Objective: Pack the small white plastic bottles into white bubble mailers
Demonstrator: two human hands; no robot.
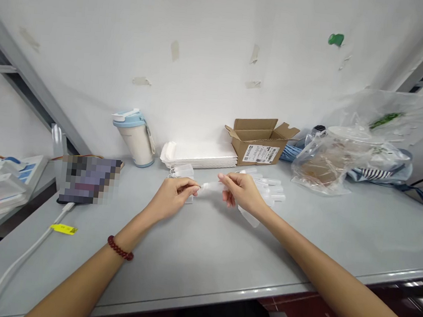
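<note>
Between my two hands, above the middle of the table, is a small translucent plastic tube (212, 186) with a narrow whitish end on its left. My left hand (173, 194) pinches that narrow end between thumb and fingers. On the tube's right end, my right hand (243, 191) closes with thumb and forefinger, hiding part of it. Behind my left hand lie some clear plastic pieces (184, 171) with what look like small metal rings, partly covered by the hand. Several more translucent tubes (270, 186) lie in a heap behind and beside my right hand.
A stack of white envelopes (200, 155) lies near the wall, beside an open cardboard box (259, 145). On the left stand a blue and cream tumbler (136, 139) and a blurred-out device (87, 181) on a white cable (26, 255). A clear plastic bag (323, 164) holds a lidded container on the right.
</note>
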